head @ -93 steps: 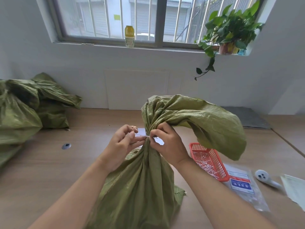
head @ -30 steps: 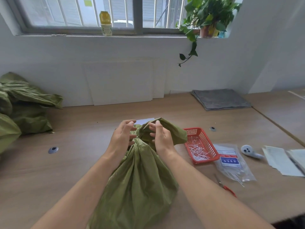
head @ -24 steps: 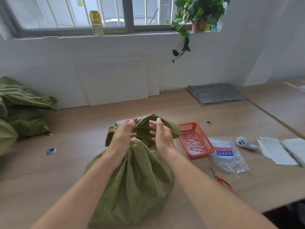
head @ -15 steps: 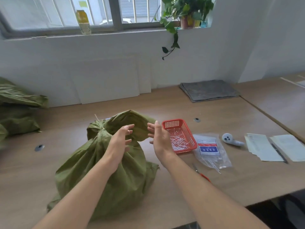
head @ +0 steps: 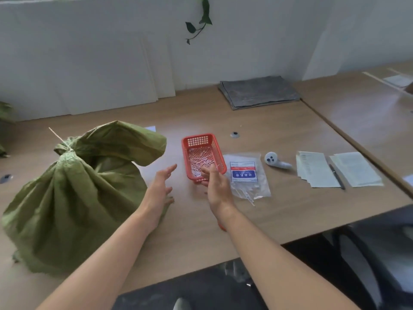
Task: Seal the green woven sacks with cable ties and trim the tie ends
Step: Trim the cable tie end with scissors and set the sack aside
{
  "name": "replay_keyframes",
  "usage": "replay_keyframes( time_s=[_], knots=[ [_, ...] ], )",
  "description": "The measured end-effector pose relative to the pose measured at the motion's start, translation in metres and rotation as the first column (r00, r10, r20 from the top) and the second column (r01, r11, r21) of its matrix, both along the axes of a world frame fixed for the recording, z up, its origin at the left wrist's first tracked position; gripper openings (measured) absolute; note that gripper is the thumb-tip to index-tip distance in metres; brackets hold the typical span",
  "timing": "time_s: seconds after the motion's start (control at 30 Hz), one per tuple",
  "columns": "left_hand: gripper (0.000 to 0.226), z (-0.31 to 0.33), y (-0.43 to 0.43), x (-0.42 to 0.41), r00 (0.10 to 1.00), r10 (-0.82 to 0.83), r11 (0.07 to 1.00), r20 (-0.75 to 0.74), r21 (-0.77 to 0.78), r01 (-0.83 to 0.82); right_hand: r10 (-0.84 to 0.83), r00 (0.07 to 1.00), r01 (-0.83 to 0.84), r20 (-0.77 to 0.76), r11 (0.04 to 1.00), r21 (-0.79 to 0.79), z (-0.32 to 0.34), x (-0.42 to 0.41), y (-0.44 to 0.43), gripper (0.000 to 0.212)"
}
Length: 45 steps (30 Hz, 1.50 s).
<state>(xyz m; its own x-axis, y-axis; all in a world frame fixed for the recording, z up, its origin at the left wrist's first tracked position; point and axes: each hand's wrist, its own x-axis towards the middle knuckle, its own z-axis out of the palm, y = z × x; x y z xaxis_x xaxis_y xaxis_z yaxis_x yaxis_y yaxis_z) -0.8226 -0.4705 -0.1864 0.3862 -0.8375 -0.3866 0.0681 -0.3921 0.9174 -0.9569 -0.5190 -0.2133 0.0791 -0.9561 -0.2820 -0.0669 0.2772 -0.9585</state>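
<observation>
From the head camera I see the sack (head: 73,198) on the left of the table (head: 290,209). Its neck is cinched by a tie (head: 58,138) whose untrimmed tail pokes up and to the left. The left hand (head: 161,186) hovers just right of the sack, fingers spread wide, holding nothing. The right hand (head: 215,189) is open too, palm turned left, in front of the basket's (head: 201,139) near corner. I make out white offcuts inside the basket, and a packet (head: 245,175) lies just beside it.
</observation>
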Motion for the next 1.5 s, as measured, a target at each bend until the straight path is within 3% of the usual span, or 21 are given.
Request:
replay_keyframes(
  time_s=[0.1,0.3,0.4,0.5,0.67,0.8,0.9,1.13,1.33,1.43,1.5],
  knots=[
    [0.067,-0.014,-0.01,-0.016,1.0,-0.013,0.998,-0.01,0.067,0.014,-0.068,0.997,0.069,-0.029,0.997,0.036,-0.021,-0.016,-0.004,0.05],
    [0.06,-0.054,-0.024,-0.041,0.997,-0.068,0.985,-0.033,0.159,0.072,-0.12,0.978,0.138,-0.17,0.986,0.097,-0.07,-0.042,-0.011,0.052],
    [0.059,-0.08,-0.028,-0.048,0.994,-0.098,0.975,-0.038,0.198,0.104,-0.066,0.957,0.108,-0.283,0.985,0.137,-0.094,-0.056,-0.012,0.027],
    [0.048,-0.108,-0.03,-0.05,0.992,-0.112,0.964,-0.054,0.235,0.121,-0.045,0.939,0.12,-0.34,0.972,0.202,-0.127,-0.064,-0.012,0.027],
    [0.052,-0.148,-0.034,-0.055,0.984,-0.151,0.937,-0.091,0.302,0.172,-0.055,0.928,0.156,-0.369,0.956,0.25,-0.165,-0.069,-0.009,0.021],
    [0.061,-0.17,-0.037,-0.058,0.978,-0.179,0.92,-0.106,0.335,0.204,-0.031,0.896,0.16,-0.444,0.954,0.255,-0.193,-0.067,-0.009,0.03],
    [0.049,-0.187,-0.038,-0.059,0.978,-0.173,0.913,-0.12,0.353,0.205,0.039,0.845,0.102,-0.533,0.967,0.233,-0.213,-0.065,-0.011,0.039],
    [0.046,-0.204,-0.033,-0.057,0.973,-0.193,0.903,-0.129,0.365,0.227,0.05,0.716,0.025,-0.696,0.995,0.098,-0.24,-0.063,-0.009,0.036],
    [0.046,-0.197,-0.026,-0.049,0.972,-0.211,0.905,-0.102,0.355,0.234,0.182,0.543,-0.031,-0.82,0.98,0.197,-0.238,-0.049,-0.014,0.027],
    [0.046,-0.187,-0.025,-0.048,0.977,-0.195,0.915,-0.088,0.343,0.214,0.248,0.571,-0.056,-0.782,0.963,0.264,-0.227,-0.045,-0.013,0.024],
    [0.045,-0.175,-0.022,-0.047,0.978,-0.19,0.926,-0.087,0.314,0.208,0.257,0.656,-0.05,-0.71,0.953,0.299,-0.219,-0.044,-0.008,0.018]
  ],
)
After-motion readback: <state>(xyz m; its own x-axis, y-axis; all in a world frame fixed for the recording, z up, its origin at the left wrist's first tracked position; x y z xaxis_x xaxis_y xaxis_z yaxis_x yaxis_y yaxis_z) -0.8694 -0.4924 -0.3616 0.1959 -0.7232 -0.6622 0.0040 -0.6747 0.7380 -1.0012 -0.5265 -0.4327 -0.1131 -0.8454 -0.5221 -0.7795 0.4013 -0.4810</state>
